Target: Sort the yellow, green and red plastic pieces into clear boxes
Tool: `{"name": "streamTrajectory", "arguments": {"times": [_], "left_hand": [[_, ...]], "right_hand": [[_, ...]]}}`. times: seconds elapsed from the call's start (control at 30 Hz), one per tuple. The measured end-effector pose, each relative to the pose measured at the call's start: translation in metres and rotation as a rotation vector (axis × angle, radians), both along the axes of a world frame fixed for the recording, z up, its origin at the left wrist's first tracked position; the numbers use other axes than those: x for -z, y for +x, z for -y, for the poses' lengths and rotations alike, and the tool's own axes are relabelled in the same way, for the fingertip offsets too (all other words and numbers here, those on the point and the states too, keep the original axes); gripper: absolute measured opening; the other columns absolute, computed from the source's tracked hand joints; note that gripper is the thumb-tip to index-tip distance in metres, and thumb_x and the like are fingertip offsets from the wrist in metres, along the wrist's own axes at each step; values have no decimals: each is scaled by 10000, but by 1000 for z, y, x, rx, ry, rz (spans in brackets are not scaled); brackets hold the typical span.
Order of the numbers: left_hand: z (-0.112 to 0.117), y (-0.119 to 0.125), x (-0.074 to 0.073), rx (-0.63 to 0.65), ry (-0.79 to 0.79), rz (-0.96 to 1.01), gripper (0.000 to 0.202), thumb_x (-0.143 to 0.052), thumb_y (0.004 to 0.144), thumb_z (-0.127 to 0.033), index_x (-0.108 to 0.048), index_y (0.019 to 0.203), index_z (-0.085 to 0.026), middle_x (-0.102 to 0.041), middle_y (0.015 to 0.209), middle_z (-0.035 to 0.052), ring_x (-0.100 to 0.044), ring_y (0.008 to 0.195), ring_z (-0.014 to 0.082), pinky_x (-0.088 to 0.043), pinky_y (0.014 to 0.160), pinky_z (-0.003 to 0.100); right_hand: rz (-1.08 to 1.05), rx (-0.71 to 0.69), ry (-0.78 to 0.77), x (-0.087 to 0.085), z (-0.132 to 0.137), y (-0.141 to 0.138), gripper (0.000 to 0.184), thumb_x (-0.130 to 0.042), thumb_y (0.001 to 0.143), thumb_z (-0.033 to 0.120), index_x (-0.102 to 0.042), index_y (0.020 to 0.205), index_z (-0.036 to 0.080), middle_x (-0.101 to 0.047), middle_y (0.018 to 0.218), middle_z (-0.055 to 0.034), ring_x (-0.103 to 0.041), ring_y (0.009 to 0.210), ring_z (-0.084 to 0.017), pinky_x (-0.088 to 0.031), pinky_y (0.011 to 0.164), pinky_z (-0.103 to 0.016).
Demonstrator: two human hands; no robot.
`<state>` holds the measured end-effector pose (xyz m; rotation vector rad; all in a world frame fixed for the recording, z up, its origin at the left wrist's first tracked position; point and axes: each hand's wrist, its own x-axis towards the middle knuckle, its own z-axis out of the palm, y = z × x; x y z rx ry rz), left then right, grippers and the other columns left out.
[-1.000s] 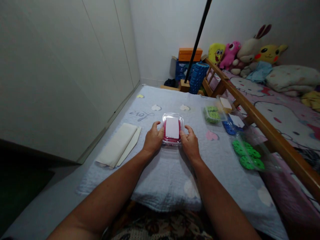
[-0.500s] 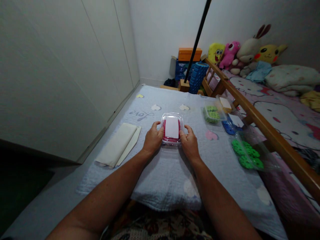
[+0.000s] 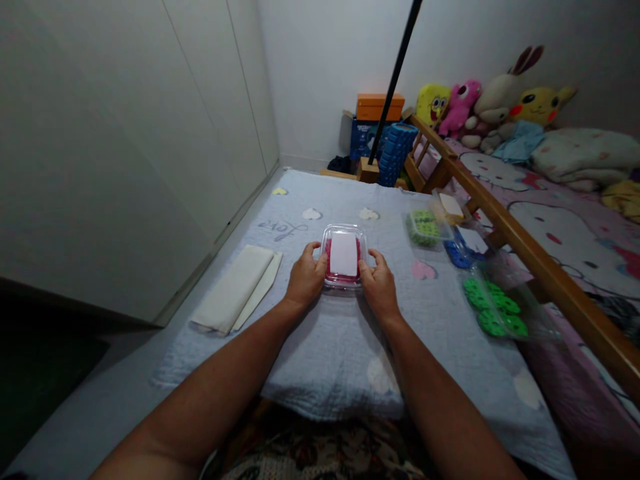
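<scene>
A clear plastic box (image 3: pixel 344 245) with red pieces inside and a white label on its lid rests on the pale blue quilt (image 3: pixel 345 347). My left hand (image 3: pixel 305 280) grips its left side, thumb on the lid edge. My right hand (image 3: pixel 379 285) holds its right side in the same way. Both hands have their fingers curled round the box.
Folded white cloth (image 3: pixel 235 288) lies left of the box. To the right lie a clear box of green pieces (image 3: pixel 425 229), blue pieces (image 3: pixel 457 255) and a bag of green discs (image 3: pixel 495 310). A wooden bed rail (image 3: pixel 530 263) runs along the right; plush toys (image 3: pixel 493 100) and a black pole (image 3: pixel 395 80) stand behind.
</scene>
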<state>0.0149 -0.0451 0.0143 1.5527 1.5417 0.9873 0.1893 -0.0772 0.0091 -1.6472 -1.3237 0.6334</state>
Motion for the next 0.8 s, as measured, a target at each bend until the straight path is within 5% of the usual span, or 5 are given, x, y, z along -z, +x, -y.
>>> {"name": "streamTrajectory", "arguments": {"times": [0.8], "left_hand": [[1,1,4,16,16,109,457,-539,968,-448,-555,1329,-169,-657,635,-9,-628,583,193,-427,598,264]], "right_hand": [[-65,10,-8,-2,0,-1,646,-516,883,505,-573,1364,78,-535,532,63,-508,494,-168,-334,518,-259]]}}
